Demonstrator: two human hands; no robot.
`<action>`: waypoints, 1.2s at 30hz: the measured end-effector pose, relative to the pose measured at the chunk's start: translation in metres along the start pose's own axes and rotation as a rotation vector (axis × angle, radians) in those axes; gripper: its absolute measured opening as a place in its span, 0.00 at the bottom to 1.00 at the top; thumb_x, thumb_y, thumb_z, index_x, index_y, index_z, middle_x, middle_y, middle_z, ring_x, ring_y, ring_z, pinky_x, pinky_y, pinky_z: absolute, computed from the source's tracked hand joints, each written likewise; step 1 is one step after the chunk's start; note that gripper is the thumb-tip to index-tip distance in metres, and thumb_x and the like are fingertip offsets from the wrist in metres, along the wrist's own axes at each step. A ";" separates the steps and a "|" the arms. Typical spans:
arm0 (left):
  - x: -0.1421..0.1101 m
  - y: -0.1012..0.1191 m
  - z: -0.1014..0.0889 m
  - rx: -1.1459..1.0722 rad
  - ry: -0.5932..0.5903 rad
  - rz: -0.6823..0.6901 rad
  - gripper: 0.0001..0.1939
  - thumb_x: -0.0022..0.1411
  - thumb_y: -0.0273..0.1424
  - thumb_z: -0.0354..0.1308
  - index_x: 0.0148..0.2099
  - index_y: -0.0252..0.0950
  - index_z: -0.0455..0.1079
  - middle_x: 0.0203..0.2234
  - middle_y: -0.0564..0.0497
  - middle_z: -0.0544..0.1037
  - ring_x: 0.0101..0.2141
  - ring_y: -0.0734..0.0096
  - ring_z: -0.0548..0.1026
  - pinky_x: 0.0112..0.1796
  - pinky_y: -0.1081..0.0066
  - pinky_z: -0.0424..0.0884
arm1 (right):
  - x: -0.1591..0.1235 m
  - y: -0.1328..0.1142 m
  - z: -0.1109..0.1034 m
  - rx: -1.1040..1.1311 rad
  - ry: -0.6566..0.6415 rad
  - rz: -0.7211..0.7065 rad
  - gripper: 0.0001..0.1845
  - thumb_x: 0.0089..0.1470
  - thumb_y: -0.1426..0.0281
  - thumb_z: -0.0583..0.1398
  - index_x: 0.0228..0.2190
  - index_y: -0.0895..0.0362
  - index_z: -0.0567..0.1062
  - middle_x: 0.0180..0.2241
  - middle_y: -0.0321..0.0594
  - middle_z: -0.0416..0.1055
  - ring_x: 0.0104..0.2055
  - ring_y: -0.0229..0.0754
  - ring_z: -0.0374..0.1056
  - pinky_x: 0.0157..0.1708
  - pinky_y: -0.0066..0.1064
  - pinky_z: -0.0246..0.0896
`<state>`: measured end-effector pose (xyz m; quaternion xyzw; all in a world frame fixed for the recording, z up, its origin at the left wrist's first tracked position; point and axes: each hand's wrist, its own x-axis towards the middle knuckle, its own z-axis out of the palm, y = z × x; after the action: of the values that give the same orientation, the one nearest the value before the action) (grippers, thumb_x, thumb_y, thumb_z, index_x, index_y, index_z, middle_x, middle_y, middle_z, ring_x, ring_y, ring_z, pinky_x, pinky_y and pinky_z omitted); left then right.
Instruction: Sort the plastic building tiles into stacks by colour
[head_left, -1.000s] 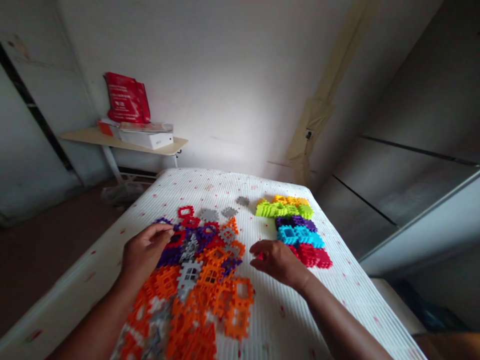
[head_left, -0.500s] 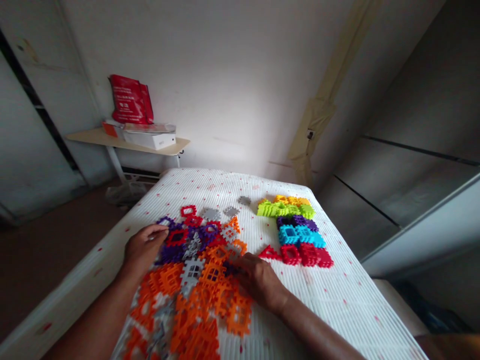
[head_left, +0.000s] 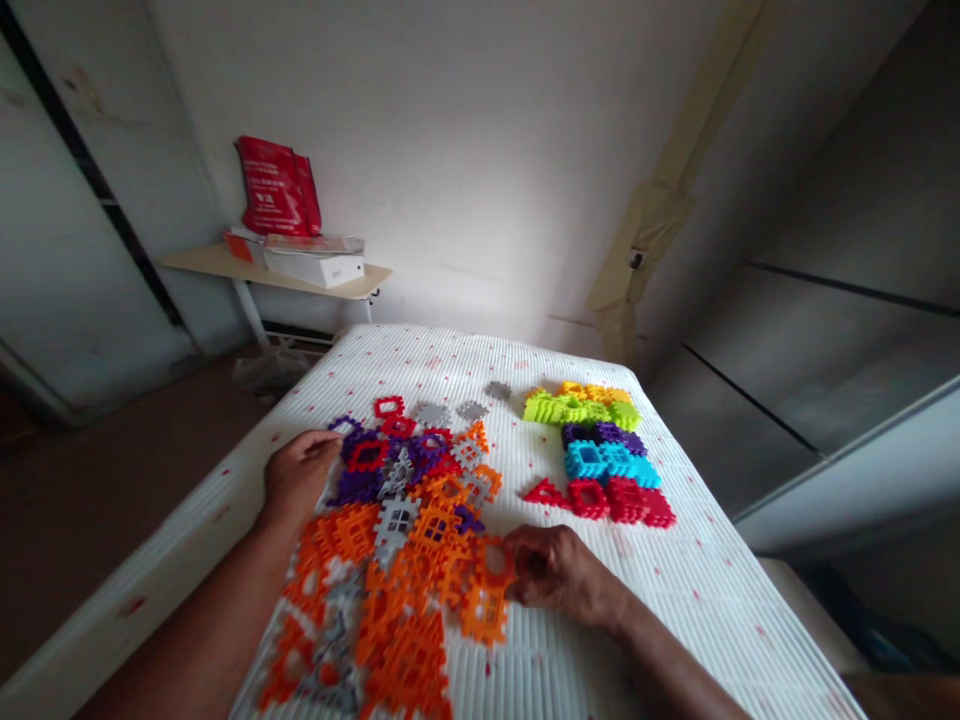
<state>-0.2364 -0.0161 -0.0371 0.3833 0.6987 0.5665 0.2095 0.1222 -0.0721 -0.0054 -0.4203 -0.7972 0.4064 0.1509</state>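
Observation:
At the right edge of a loose pile of plastic interlocking blocks, my right hand (head_left: 566, 575) is closed on an orange interlocking block (head_left: 495, 562) with a round opening. A square orange windowed block (head_left: 482, 610) lies just below it. My left hand (head_left: 298, 472) is at the pile's left edge with its fingers curled together, close to a purple frame block (head_left: 346, 427); whether it grips anything is hidden. Grey window blocks (head_left: 395, 522), red frames (head_left: 367, 456) and many orange pieces (head_left: 409, 665) overlap between my hands.
Rows of sorted blocks stand on the right: yellow (head_left: 592, 390), lime green (head_left: 577, 408), purple (head_left: 619, 436), light blue (head_left: 611, 460) and red (head_left: 626, 500). A white ribbed, red-dotted cover (head_left: 450, 355) lies under everything. Behind is a side table (head_left: 202, 262) with a red bag (head_left: 277, 190).
My right hand has drawn back from the middle of the pile, toward me and rightward, and now has an orange block in its fingers. My left hand stays at the left edge. The view shifted slightly.

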 end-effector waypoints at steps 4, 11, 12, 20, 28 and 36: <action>0.000 -0.001 0.000 0.002 0.028 0.007 0.13 0.43 0.38 0.57 0.32 0.37 0.72 0.24 0.52 0.77 0.30 0.64 0.74 0.33 0.70 0.69 | -0.003 -0.008 0.005 -0.143 0.035 -0.104 0.11 0.45 0.70 0.64 0.34 0.57 0.75 0.24 0.31 0.65 0.23 0.32 0.56 0.22 0.22 0.48; 0.003 -0.009 0.002 0.023 0.029 0.026 0.15 0.44 0.40 0.57 0.32 0.37 0.72 0.24 0.53 0.76 0.28 0.67 0.74 0.32 0.73 0.68 | 0.000 -0.016 0.021 -0.143 0.062 -0.251 0.14 0.48 0.71 0.61 0.39 0.54 0.74 0.32 0.35 0.71 0.28 0.35 0.65 0.28 0.23 0.58; 0.003 -0.009 0.002 0.026 0.031 0.026 0.15 0.44 0.40 0.57 0.33 0.37 0.72 0.23 0.53 0.76 0.28 0.67 0.74 0.31 0.73 0.68 | 0.000 -0.016 0.024 -0.128 0.069 -0.269 0.14 0.48 0.72 0.61 0.40 0.54 0.74 0.34 0.36 0.72 0.30 0.35 0.66 0.30 0.23 0.59; 0.001 -0.006 0.001 0.021 0.040 0.032 0.15 0.43 0.40 0.57 0.32 0.37 0.72 0.22 0.54 0.75 0.26 0.68 0.73 0.30 0.73 0.67 | 0.005 -0.005 0.028 -0.082 0.210 -0.324 0.08 0.51 0.75 0.56 0.32 0.55 0.75 0.31 0.37 0.74 0.33 0.36 0.70 0.34 0.23 0.62; 0.006 -0.013 0.002 0.019 0.059 0.033 0.15 0.42 0.40 0.57 0.31 0.36 0.72 0.19 0.55 0.73 0.25 0.68 0.71 0.29 0.72 0.66 | 0.013 0.006 0.029 -0.183 0.280 -0.326 0.09 0.53 0.74 0.54 0.31 0.56 0.75 0.30 0.38 0.74 0.32 0.36 0.70 0.33 0.23 0.63; 0.006 -0.014 0.002 -0.055 0.064 0.017 0.15 0.41 0.40 0.58 0.31 0.37 0.72 0.20 0.55 0.74 0.25 0.68 0.72 0.29 0.72 0.67 | 0.015 0.005 0.032 -0.277 0.315 -0.380 0.09 0.52 0.75 0.54 0.30 0.55 0.75 0.29 0.37 0.74 0.31 0.37 0.70 0.33 0.23 0.62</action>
<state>-0.2430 -0.0106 -0.0502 0.3649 0.6859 0.5994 0.1925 0.0974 -0.0755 -0.0313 -0.3382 -0.8761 0.1878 0.2877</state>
